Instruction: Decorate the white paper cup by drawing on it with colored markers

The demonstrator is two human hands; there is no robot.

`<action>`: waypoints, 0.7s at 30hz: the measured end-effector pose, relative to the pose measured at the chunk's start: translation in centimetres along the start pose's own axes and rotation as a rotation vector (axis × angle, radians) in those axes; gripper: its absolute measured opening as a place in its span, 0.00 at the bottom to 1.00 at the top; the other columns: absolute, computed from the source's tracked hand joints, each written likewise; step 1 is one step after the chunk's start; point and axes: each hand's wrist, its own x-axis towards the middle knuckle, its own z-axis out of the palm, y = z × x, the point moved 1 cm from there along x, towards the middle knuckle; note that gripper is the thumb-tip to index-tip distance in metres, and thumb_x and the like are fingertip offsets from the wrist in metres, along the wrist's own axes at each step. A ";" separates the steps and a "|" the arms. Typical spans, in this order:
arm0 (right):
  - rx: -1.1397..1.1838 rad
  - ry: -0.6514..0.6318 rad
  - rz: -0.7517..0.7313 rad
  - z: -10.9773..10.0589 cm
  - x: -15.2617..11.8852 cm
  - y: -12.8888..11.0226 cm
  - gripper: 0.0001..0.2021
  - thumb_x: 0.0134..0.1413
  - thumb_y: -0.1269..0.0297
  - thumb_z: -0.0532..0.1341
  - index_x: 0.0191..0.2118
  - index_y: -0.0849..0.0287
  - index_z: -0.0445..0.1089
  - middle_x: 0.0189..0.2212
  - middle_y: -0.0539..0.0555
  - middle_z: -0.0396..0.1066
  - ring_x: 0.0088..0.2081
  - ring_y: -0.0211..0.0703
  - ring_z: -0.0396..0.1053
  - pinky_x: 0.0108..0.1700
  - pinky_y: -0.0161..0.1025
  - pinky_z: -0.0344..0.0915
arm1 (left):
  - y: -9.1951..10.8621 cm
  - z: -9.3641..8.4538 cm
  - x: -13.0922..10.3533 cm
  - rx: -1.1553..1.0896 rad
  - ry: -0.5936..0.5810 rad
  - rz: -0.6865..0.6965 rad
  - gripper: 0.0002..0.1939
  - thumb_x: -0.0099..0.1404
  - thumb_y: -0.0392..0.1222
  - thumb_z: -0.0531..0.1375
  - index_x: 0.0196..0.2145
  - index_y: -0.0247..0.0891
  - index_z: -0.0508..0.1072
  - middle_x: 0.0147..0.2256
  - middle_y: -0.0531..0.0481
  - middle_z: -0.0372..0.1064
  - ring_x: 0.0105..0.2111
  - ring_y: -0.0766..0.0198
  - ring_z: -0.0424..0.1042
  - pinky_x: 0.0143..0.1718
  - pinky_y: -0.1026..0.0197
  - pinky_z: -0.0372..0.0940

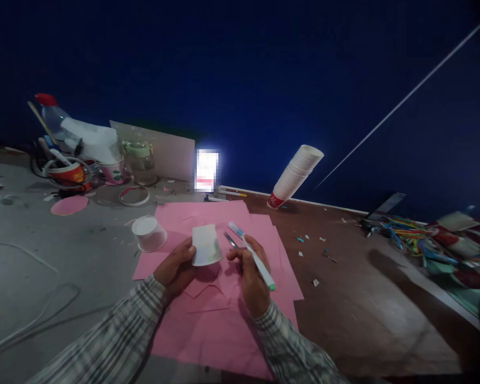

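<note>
My left hand (178, 266) is closed on a white paper cup (206, 242) with faint green print, held over pink paper sheets (260, 229). The cup's wider end faces down toward me. To the right of it, my right hand (254, 274) is closed on a white marker (260, 262) with a green end. The same hand also holds what look like small scissors; their metal blades (230, 240) point up and left toward the cup, and their handles are hidden by my fingers. Another white paper cup (149, 234) sits upside down, left of my left hand, at the paper's edge.
A tall leaning stack of paper cups (298, 173) stands against the blue wall. At back left are a jar (140, 162), a cup of tools (68, 173) and a pink disc (69, 205). Colourful strands (404, 232) are piled at right; paper scraps (316, 282) dot the table.
</note>
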 end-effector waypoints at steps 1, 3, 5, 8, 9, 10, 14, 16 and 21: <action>-0.030 -0.012 -0.022 0.0 0.0 0.1 0.15 0.75 0.54 0.56 0.53 0.57 0.73 0.34 0.54 0.79 0.38 0.46 0.79 0.41 0.44 0.76 | 0.0 -0.2 0.0 -0.007 0.002 0.002 0.26 0.63 0.41 0.72 0.58 0.32 0.79 0.49 0.39 0.82 0.49 0.48 0.80 0.55 0.54 0.73; -0.065 -0.050 -0.078 0.1 0.1 0.4 0.13 0.73 0.57 0.57 0.56 0.56 0.72 0.39 0.56 0.80 0.40 0.46 0.79 0.42 0.44 0.77 | -0.1 -0.5 0.1 -0.031 0.012 0.005 0.28 0.64 0.40 0.71 0.61 0.32 0.77 0.49 0.40 0.83 0.49 0.48 0.80 0.55 0.53 0.73; -0.087 -0.116 -0.147 0.3 0.0 0.6 0.14 0.71 0.62 0.59 0.58 0.55 0.70 0.44 0.58 0.79 0.41 0.46 0.79 0.42 0.44 0.78 | -0.3 -0.7 0.1 -0.057 0.030 -0.002 0.31 0.65 0.41 0.70 0.64 0.34 0.73 0.50 0.40 0.82 0.50 0.49 0.81 0.56 0.53 0.73; -0.140 -0.198 -0.239 0.4 0.0 0.7 0.16 0.67 0.68 0.61 0.59 0.55 0.70 0.47 0.59 0.78 0.39 0.45 0.79 0.43 0.44 0.78 | -0.4 -0.9 0.1 -0.071 0.070 -0.015 0.33 0.68 0.42 0.67 0.68 0.35 0.68 0.53 0.39 0.81 0.53 0.49 0.79 0.59 0.50 0.72; -0.163 -0.206 -0.263 0.4 0.0 0.7 0.17 0.65 0.70 0.61 0.58 0.55 0.70 0.46 0.59 0.78 0.39 0.45 0.79 0.43 0.44 0.78 | -0.5 -0.9 0.1 -0.069 0.080 -0.020 0.33 0.69 0.42 0.66 0.69 0.34 0.67 0.54 0.39 0.80 0.54 0.48 0.79 0.60 0.49 0.72; -0.188 -0.205 -0.281 0.4 0.0 0.6 0.17 0.64 0.71 0.62 0.57 0.55 0.70 0.44 0.58 0.78 0.38 0.46 0.79 0.44 0.44 0.78 | -0.5 -0.9 0.1 -0.067 0.083 -0.025 0.33 0.70 0.41 0.65 0.69 0.33 0.67 0.54 0.39 0.80 0.54 0.46 0.79 0.61 0.48 0.71; -0.282 -0.187 -0.331 0.4 0.2 0.3 0.13 0.62 0.72 0.61 0.51 0.55 0.73 0.35 0.53 0.77 0.36 0.46 0.77 0.42 0.43 0.76 | -0.5 -0.4 0.1 -0.091 0.045 -0.035 0.30 0.69 0.37 0.65 0.67 0.30 0.70 0.51 0.37 0.82 0.52 0.46 0.81 0.59 0.48 0.73; -0.320 -0.168 -0.362 0.5 0.3 0.3 0.11 0.62 0.73 0.61 0.48 0.55 0.73 0.34 0.53 0.77 0.34 0.45 0.76 0.39 0.42 0.74 | -0.5 -0.2 0.1 -0.112 0.014 -0.029 0.27 0.68 0.36 0.65 0.63 0.30 0.73 0.50 0.37 0.83 0.50 0.49 0.82 0.56 0.52 0.75; -0.389 -0.121 -0.396 0.8 0.2 0.3 0.06 0.63 0.73 0.61 0.39 0.55 0.73 0.31 0.52 0.76 0.32 0.45 0.74 0.36 0.41 0.72 | -0.4 0.0 0.1 -0.081 0.006 -0.040 0.23 0.66 0.35 0.67 0.59 0.32 0.78 0.47 0.39 0.84 0.45 0.51 0.83 0.50 0.55 0.77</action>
